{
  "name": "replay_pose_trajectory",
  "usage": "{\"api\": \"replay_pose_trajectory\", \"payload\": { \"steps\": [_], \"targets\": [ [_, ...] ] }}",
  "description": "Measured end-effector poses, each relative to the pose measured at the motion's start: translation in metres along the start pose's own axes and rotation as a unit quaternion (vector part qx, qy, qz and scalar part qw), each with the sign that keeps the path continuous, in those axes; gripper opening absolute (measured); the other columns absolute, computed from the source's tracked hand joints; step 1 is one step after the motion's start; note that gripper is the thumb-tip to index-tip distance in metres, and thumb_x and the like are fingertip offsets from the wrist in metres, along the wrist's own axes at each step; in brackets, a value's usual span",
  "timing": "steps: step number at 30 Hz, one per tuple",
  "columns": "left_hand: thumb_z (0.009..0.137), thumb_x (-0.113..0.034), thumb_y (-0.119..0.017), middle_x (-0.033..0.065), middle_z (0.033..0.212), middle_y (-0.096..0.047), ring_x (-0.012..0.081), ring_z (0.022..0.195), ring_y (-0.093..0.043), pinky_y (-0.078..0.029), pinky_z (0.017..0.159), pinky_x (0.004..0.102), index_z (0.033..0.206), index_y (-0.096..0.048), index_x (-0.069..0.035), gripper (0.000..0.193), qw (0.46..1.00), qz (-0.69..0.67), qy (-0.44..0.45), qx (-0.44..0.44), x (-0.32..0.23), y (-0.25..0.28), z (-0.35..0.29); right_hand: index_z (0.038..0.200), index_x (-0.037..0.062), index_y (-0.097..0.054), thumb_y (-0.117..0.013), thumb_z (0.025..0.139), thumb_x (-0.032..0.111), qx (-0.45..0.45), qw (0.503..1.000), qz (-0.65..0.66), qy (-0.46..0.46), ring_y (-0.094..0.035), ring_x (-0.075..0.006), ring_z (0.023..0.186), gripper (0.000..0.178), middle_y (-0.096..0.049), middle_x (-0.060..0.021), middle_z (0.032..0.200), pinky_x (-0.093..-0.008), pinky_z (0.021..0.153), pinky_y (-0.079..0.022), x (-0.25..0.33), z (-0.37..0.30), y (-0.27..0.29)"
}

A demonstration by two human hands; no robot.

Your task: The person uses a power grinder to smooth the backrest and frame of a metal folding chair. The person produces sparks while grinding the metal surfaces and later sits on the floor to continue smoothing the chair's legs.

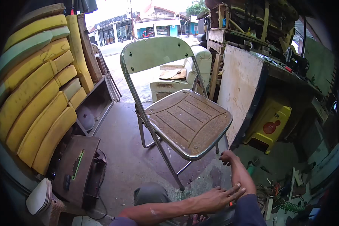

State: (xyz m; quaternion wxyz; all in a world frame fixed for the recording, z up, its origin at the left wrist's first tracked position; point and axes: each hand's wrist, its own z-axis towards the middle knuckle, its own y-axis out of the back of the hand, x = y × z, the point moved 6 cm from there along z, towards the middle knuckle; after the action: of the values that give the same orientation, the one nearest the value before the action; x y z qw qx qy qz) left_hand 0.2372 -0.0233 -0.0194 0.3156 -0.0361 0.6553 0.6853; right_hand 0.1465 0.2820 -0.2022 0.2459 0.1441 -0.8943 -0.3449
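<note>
A folding chair (pixel 190 118) stands unfolded in front of me, with a worn, brown-stained seat, a chrome frame and a pale green backrest (pixel 158 52) that has bare fixing points. My left hand (pixel 218 199) reaches across my body, its fingers stretched out and resting on my right forearm near the elbow. Past the chair's front right corner, my right hand (pixel 227 157) is held up with its fingers curled in. Nothing shows in it, and it appears apart from the seat. My knee (pixel 150 197) is below the chair.
Yellow and green foam pieces (pixel 37 94) are stacked at left, above a dark wooden box (pixel 73 169) with a cable. On the right are a worn white panel (pixel 239 90), a yellow plastic crate (pixel 267 122) and scattered tools. A pale armchair (pixel 199 67) stands behind the chair.
</note>
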Motion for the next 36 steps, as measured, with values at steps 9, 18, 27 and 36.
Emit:
{"api": "replay_pose_trajectory", "payload": {
  "steps": [9, 18, 27, 36],
  "targets": [
    [0.081, -0.004, -0.066, 0.0213, 0.160, -0.041, 0.0402, 0.104, -0.068, -0.053, 0.097, 0.0482, 0.166, -0.016, -0.014, 0.099, 0.997, 0.001, -0.042, -0.058, 0.003, 0.008, 0.004, 0.129, 0.0016, -0.066, -0.063, 0.094, 0.020, -0.026, 0.999, 0.011, 0.023, -0.078, -0.0283, 0.089, 0.040, -0.075, -0.0152, 0.111, -0.0425, 0.070, -0.064, 0.007, -0.004, 0.003],
    [0.089, -0.002, -0.055, 0.0275, 0.160, -0.039, 0.0373, 0.103, -0.071, -0.049, 0.100, 0.0490, 0.167, -0.013, -0.011, 0.088, 0.999, 0.018, -0.019, -0.045, -0.004, -0.002, 0.008, 0.121, 0.0036, -0.072, -0.063, 0.091, 0.023, -0.047, 0.999, -0.011, 0.019, -0.078, -0.0250, 0.081, 0.036, -0.078, -0.0113, 0.096, -0.0408, 0.069, -0.064, -0.012, 0.009, 0.005],
    [0.090, 0.001, -0.051, 0.0298, 0.158, -0.039, 0.0388, 0.105, -0.070, -0.048, 0.101, 0.0497, 0.166, -0.012, -0.007, 0.086, 0.999, -0.001, -0.021, -0.040, -0.003, -0.003, 0.007, 0.128, -0.0014, -0.065, -0.066, 0.093, 0.019, -0.017, 1.000, -0.014, 0.014, -0.078, -0.0305, 0.087, 0.041, -0.075, -0.0150, 0.110, -0.0441, 0.069, -0.065, -0.015, 0.007, 0.002],
    [0.094, -0.002, -0.050, 0.0293, 0.158, -0.040, 0.0407, 0.100, -0.068, -0.049, 0.099, 0.0495, 0.166, -0.013, -0.006, 0.081, 0.999, 0.008, -0.001, -0.031, -0.003, 0.005, 0.000, 0.123, 0.0040, -0.070, -0.063, 0.092, 0.023, -0.030, 0.999, -0.044, 0.006, -0.078, -0.0251, 0.086, 0.036, -0.078, -0.0103, 0.101, -0.0408, 0.072, -0.064, -0.001, 0.005, -0.004]
  ]
}}
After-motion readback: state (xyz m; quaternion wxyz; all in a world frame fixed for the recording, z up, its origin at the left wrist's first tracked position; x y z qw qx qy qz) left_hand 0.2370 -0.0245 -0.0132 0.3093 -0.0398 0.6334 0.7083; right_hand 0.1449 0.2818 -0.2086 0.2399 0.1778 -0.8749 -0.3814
